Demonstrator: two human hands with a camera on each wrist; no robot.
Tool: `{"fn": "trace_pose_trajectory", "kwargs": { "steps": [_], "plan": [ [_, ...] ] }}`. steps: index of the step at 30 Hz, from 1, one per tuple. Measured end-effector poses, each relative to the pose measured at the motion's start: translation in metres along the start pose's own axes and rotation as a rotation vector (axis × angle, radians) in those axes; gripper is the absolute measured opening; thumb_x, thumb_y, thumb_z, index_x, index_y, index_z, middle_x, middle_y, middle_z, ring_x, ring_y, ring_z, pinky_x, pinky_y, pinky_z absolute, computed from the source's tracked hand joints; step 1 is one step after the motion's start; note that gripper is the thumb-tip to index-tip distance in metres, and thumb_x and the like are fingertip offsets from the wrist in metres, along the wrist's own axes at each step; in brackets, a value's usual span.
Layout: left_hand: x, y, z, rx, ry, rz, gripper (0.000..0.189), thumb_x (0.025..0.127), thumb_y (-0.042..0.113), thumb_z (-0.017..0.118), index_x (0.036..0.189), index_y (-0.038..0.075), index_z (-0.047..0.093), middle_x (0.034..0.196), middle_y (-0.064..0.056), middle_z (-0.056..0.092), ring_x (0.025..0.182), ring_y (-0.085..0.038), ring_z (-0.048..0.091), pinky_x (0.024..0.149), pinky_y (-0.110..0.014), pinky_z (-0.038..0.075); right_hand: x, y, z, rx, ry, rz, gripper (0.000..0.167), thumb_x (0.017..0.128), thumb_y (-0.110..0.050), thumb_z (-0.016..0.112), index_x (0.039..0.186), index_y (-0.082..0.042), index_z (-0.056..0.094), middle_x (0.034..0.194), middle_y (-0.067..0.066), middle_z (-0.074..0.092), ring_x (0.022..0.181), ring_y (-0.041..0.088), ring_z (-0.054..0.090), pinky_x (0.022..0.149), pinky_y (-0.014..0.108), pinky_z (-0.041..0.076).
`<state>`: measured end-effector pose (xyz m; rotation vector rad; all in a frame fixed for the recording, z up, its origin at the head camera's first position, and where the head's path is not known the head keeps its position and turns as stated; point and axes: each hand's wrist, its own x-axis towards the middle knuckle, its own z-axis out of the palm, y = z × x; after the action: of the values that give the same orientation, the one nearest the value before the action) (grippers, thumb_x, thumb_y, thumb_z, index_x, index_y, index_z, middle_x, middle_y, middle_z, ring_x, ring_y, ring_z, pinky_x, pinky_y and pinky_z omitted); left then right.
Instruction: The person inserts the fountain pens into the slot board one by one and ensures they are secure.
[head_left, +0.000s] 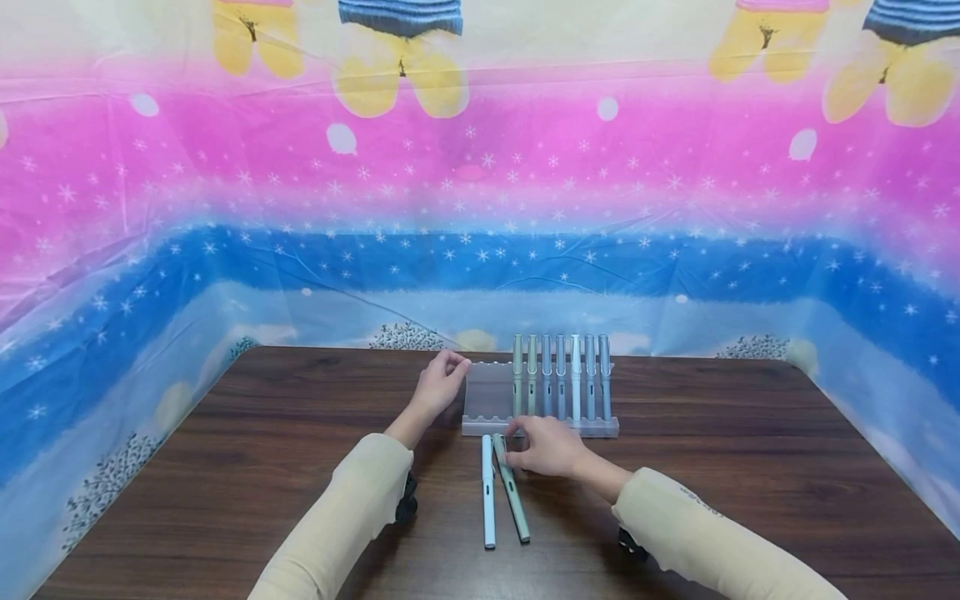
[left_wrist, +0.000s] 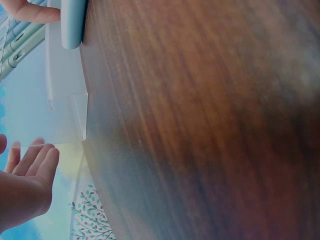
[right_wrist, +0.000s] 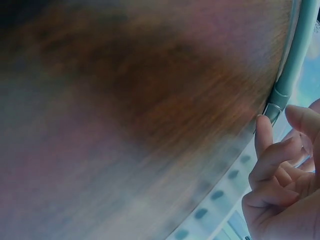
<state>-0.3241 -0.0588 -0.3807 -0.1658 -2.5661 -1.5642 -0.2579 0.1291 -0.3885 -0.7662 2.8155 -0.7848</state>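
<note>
A clear pen rack (head_left: 487,427) stands near the back of the table, with several capped pens (head_left: 561,375) upright in its middle and right slots. My left hand (head_left: 441,385) holds the rack's upper left edge between thumb and fingers; the left wrist view shows the fingertips (left_wrist: 49,150) at that edge. In front of the rack, a pale blue pen (head_left: 488,500) and a green pen (head_left: 514,500) lie side by side. My right hand (head_left: 547,447) pinches the green pen at its cap end; the right wrist view shows thumb and finger either side of the cap (right_wrist: 284,87).
The dark wooden table (head_left: 300,492) extends to both sides of the rack. Behind it hangs a printed cloth (head_left: 480,258) in pink and blue, which also wraps round the left and right sides.
</note>
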Motion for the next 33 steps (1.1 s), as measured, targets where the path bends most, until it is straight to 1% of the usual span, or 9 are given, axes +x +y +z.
{"fn": "trace_pose_trajectory", "kwargs": {
  "steps": [6,12,16,21,25,28,33],
  "plan": [
    [0.000,0.000,0.000,0.004,0.005,0.006,0.022,0.092,0.021,0.047,0.102,0.002,0.052,0.108,-0.017,0.056,0.105,-0.031,0.050,0.087,-0.042,0.039,-0.002,-0.001,-0.001,-0.005,-0.007,-0.016,0.034,0.079,-0.023,0.064,0.107,-0.004,0.057,0.053,-0.006,0.051,0.044,0.008,0.045,0.038,0.023,0.035],
    [-0.001,0.000,0.000,0.012,0.004,0.013,0.022,0.092,0.021,0.046,0.102,0.002,0.051,0.109,-0.018,0.055,0.105,-0.032,0.049,0.088,-0.042,0.039,-0.003,0.002,-0.002,-0.024,-0.035,0.007,0.035,0.078,-0.021,0.060,0.110,-0.005,0.056,0.052,-0.006,0.050,0.042,0.009,0.041,0.037,0.023,0.030],
    [0.000,-0.001,0.000,0.013,0.005,0.020,0.022,0.092,0.021,0.046,0.101,0.002,0.051,0.109,-0.019,0.055,0.106,-0.032,0.048,0.088,-0.043,0.038,-0.006,0.005,-0.004,-0.041,-0.058,0.020,0.034,0.080,-0.021,0.057,0.111,-0.007,0.055,0.052,-0.005,0.049,0.041,0.009,0.039,0.037,0.023,0.028],
    [0.001,-0.001,0.000,0.013,0.003,0.016,0.022,0.092,0.021,0.047,0.102,0.002,0.051,0.109,-0.018,0.055,0.106,-0.032,0.049,0.088,-0.043,0.038,-0.012,0.010,-0.008,0.013,-0.101,0.036,0.034,0.084,-0.020,0.054,0.117,-0.008,0.052,0.052,-0.003,0.051,0.038,0.011,0.043,0.035,0.025,0.031],
    [0.000,-0.001,0.000,0.015,0.004,0.013,0.022,0.092,0.021,0.046,0.102,0.002,0.051,0.109,-0.018,0.055,0.106,-0.032,0.049,0.088,-0.043,0.038,-0.015,0.014,-0.011,0.043,-0.124,0.057,0.036,0.085,-0.020,0.052,0.120,-0.011,0.051,0.055,-0.003,0.054,0.037,0.012,0.044,0.034,0.027,0.034],
    [0.000,-0.001,0.000,0.016,0.005,0.013,0.022,0.092,0.020,0.046,0.102,0.001,0.051,0.110,-0.019,0.055,0.107,-0.033,0.048,0.089,-0.043,0.038,-0.017,0.017,-0.012,0.040,-0.132,0.046,0.035,0.085,-0.019,0.052,0.119,-0.011,0.051,0.057,-0.004,0.054,0.038,0.013,0.045,0.035,0.027,0.035],
    [0.000,0.000,0.000,0.010,0.004,0.015,0.022,0.092,0.020,0.047,0.101,0.001,0.052,0.110,-0.019,0.054,0.108,-0.033,0.047,0.089,-0.043,0.037,-0.018,0.020,-0.013,0.048,-0.132,0.005,0.032,0.085,-0.016,0.051,0.117,-0.008,0.052,0.057,-0.004,0.054,0.038,0.013,0.045,0.036,0.029,0.037]
  ]
}}
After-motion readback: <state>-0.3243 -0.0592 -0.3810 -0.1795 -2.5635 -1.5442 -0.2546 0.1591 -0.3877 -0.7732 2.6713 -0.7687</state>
